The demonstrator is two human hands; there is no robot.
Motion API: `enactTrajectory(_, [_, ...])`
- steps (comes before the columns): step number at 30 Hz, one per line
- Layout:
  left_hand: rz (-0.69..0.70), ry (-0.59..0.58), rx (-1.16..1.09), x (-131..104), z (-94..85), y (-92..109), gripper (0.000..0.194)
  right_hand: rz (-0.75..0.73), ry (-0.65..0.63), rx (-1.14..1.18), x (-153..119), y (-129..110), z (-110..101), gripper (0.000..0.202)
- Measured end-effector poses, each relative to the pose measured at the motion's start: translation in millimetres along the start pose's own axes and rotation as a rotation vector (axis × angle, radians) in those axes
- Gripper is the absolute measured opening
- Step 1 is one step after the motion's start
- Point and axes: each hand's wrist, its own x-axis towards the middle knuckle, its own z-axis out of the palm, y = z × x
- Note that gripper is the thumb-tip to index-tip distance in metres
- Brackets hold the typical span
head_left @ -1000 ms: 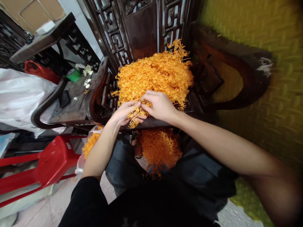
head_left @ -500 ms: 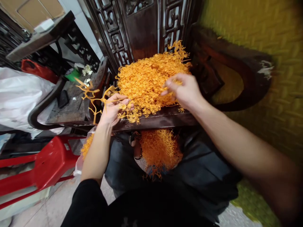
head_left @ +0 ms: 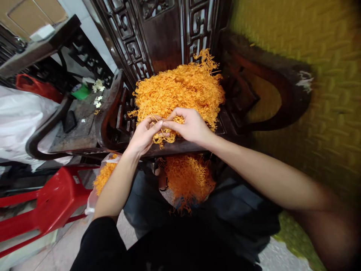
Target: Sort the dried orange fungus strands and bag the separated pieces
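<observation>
A big heap of small orange branched pieces (head_left: 180, 88), thin and twig-like, lies on the dark wooden seat. At the heap's front edge, my left hand (head_left: 145, 135) is closed on a few orange branched pieces (head_left: 166, 138) that dangle below its fingers. The fingertips of my right hand (head_left: 190, 123) meet those of the left in a pinch over the same pieces. What exactly sits between the fingertips is mostly hidden. Under the seat edge, between the legs, a second mass of orange pieces (head_left: 190, 177) shows in a container that is barely visible.
A carved wooden armrest (head_left: 293, 94) curves out at the right. To the left are a red plastic stool (head_left: 58, 199), a bag of orange pieces (head_left: 104, 177), a green container (head_left: 81, 92), small white pieces (head_left: 97, 101) and a large white sack (head_left: 24, 124).
My right hand has moved left from the heap to meet my left hand. The long branched stem that stuck out left of my left hand no longer shows there.
</observation>
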Motion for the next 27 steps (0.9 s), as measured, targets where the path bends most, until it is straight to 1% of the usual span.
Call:
enactTrajectory(2, [-0.027, -0.022, -0.002, -1, 0.3, 0, 0.046, 0.014, -0.008, -0.033, 0, 1, -1, 0.022])
enactTrajectory(4, [-0.040, -0.042, 0.006, -3, -0.3, 0, 0.049, 0.014, -0.050, -0.040, 1, 1, -2, 0.020])
enactTrajectory(8, [-0.015, -0.078, 0.032, -5, -2.0, 2, 0.064, -0.020, -0.132, -0.028, 2, 3, -7, 0.019])
enactTrajectory(11, [0.049, -0.044, 0.077, -4, -1.6, 0, 0.065, 0.016, -0.189, -0.079, 2, 2, -12, 0.022])
enactTrajectory(13, [0.065, -0.014, 0.130, -3, -0.4, -1, 0.063, -0.006, -0.205, -0.104, 1, -1, -13, 0.018])
enactTrajectory(15, [0.008, -0.024, 0.176, -3, 1.1, -2, 0.061, -0.053, -0.158, -0.110, 0, -4, -13, 0.012])
enactTrajectory(17, [-0.081, -0.058, 0.189, -3, 2.5, -1, 0.059, -0.060, -0.067, -0.110, 1, -6, -14, 0.014])
enactTrajectory(18, [-0.102, -0.066, 0.180, -4, 3.0, 0, 0.056, -0.048, -0.004, -0.106, 2, -6, -15, 0.018])
enactTrajectory(19, [-0.098, -0.063, 0.167, -5, 3.3, 1, 0.053, -0.035, 0.070, -0.098, 5, -4, -17, 0.021])
enactTrajectory(22, [-0.027, -0.022, 0.145, -6, 3.1, 6, 0.040, 0.017, 0.318, -0.028, 16, 6, -27, 0.034])
enactTrajectory(23, [-0.020, -0.018, 0.147, -6, 2.7, 7, 0.037, 0.048, 0.370, 0.006, 19, 10, -30, 0.038])
enactTrajectory(24, [-0.026, -0.023, 0.151, -6, 2.1, 7, 0.035, 0.085, 0.393, 0.043, 21, 13, -33, 0.041])
enactTrajectory(25, [-0.034, -0.034, 0.154, -5, 1.4, 7, 0.034, 0.121, 0.384, 0.083, 22, 15, -34, 0.042])
enactTrajectory(27, [-0.032, -0.053, 0.169, -3, 0.2, 6, 0.034, 0.164, 0.295, 0.177, 20, 16, -33, 0.042])
